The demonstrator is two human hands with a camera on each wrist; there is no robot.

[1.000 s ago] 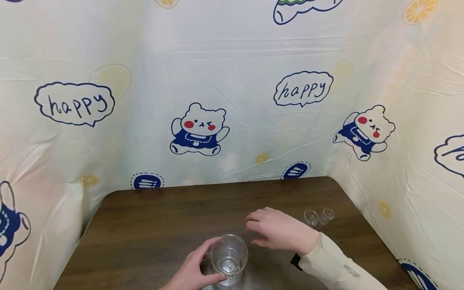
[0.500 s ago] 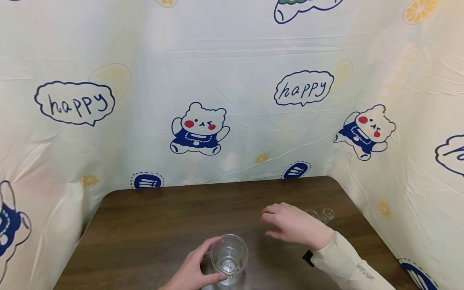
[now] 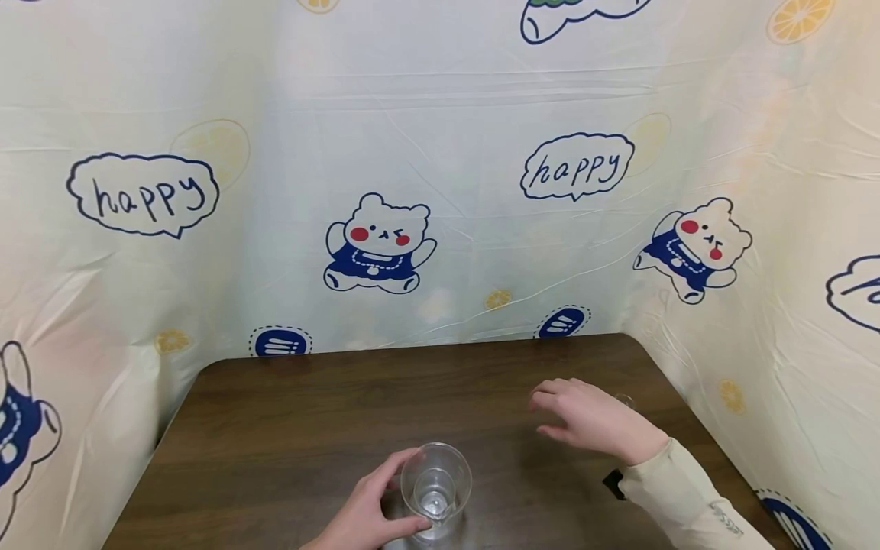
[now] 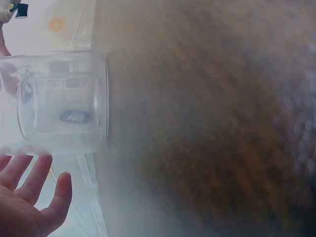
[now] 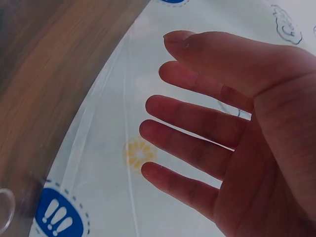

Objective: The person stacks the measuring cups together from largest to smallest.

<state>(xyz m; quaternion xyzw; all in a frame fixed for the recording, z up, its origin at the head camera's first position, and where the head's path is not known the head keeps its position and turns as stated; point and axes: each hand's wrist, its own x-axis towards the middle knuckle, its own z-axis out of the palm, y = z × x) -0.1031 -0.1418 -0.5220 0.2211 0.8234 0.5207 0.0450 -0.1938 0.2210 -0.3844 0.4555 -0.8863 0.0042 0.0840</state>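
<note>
A clear glass beaker (image 3: 436, 477) with a pouring spout stands near the front middle of the table. Nested inside it is a smaller beaker, whose rim shows through the wall in the left wrist view. My left hand (image 3: 374, 504) holds the large beaker from the left, thumb at the spout side and fingers along the far side. To the right, above the table, my right hand (image 3: 591, 416) has nothing in it, its fingers loosely extended and spread in the right wrist view. Behind this hand, the rim of a small glass vessel (image 3: 626, 400) peeks out.
The dark wood-grain table (image 3: 309, 412) is enclosed at the back and sides by a pale curtain (image 3: 467, 244) printed with bears and lemon slices. At the left edge of the right wrist view, part of a glass rim (image 5: 6, 210) shows on the table.
My right hand has moved right, away from the beaker, and now covers most of the small glassware at the back right. My left hand and the beaker have stayed in place.
</note>
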